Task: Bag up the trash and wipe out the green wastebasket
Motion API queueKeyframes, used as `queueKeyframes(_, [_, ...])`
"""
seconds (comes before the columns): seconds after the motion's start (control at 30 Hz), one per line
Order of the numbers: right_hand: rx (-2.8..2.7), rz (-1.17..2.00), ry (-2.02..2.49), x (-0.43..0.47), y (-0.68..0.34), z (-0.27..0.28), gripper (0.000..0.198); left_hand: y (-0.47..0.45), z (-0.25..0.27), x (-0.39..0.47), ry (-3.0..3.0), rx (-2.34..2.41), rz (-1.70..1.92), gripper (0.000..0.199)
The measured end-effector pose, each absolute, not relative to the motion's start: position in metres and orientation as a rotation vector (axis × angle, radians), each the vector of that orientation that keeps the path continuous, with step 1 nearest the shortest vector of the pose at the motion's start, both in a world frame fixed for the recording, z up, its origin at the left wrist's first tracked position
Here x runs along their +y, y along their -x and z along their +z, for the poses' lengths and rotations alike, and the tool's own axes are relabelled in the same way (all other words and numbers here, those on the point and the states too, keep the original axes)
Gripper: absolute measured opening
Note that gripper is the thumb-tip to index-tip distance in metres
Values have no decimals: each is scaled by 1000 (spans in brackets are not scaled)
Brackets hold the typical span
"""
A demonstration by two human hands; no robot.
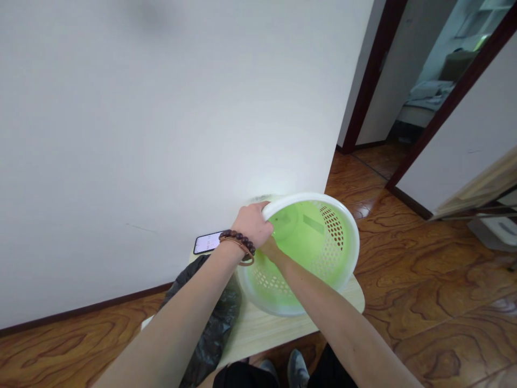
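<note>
A light green plastic basket (313, 245) with a white rim and perforated sides tilts on a small pale table, its mouth turned toward me. My left hand (252, 223), wearing a beaded bracelet (240, 240) at the wrist, is closed around the basket's rim on the left side. Reaching inside the basket, my right hand (267, 248) is close behind the left one. Its fingers are hidden, so what they touch cannot be made out. A crumpled black plastic bag (226, 310) lies to the left of the basket, partly under my left forearm.
The pale wooden table (278, 331) stands against a white wall (161, 118). A phone with a lit screen (205, 243) rests at its back left. To the right are the wood-patterned floor (428, 275), a dark red door frame (371, 75) and a white bin-like object (495, 229).
</note>
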State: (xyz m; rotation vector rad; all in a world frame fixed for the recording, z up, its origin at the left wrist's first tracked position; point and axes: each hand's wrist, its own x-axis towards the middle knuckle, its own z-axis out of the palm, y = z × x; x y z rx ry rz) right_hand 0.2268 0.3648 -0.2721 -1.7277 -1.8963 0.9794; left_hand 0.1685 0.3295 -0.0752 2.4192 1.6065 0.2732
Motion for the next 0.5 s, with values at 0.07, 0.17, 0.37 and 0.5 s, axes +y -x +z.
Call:
queueKeyframes(0.07, [-1920, 944, 1693, 361, -219, -273, 32, -172, -75, 329, -2455, 1602, 307, 48])
queueKeyframes(0.17, [-2128, 827, 1730, 344, -254, -283, 35, -173, -75, 329, -2456, 1623, 336, 45])
queueKeyframes(0.37, [-2224, 740, 1998, 332, -294, -286, 33, -176, -76, 328, -2441, 1657, 334, 42])
queueKeyframes(0.5, [-2158, 770, 1812, 340, -240, -272, 32, -179, -76, 328, -2431, 1679, 322, 40])
